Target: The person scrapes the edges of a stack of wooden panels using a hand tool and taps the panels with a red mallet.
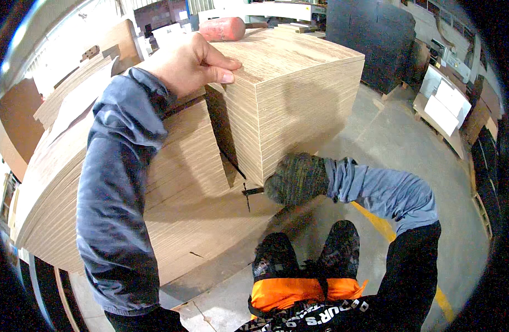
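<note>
A tall stack of wood-grain panels (304,105) stands in front of me, its near corner facing me. My left hand (196,63), bare, is at the stack's top left edge, with thumb and fingers closed on the edge of the top panel. My right hand (296,180), in a dark knitted glove, is closed low at the stack's near corner. A short black strip (253,191) sticks out from its fingers, but the grip itself is hidden. A thin black strap (232,161) runs down the gap between this stack and a lower panel stack (182,149) on the left.
A red cylindrical thing (222,29) lies on top of the tall stack. Dark tall panels (371,44) stand at the back right. White sheets (447,105) rest on a pallet farther right. A yellow line (374,221) crosses the grey floor. My shoes are close to the stack's base.
</note>
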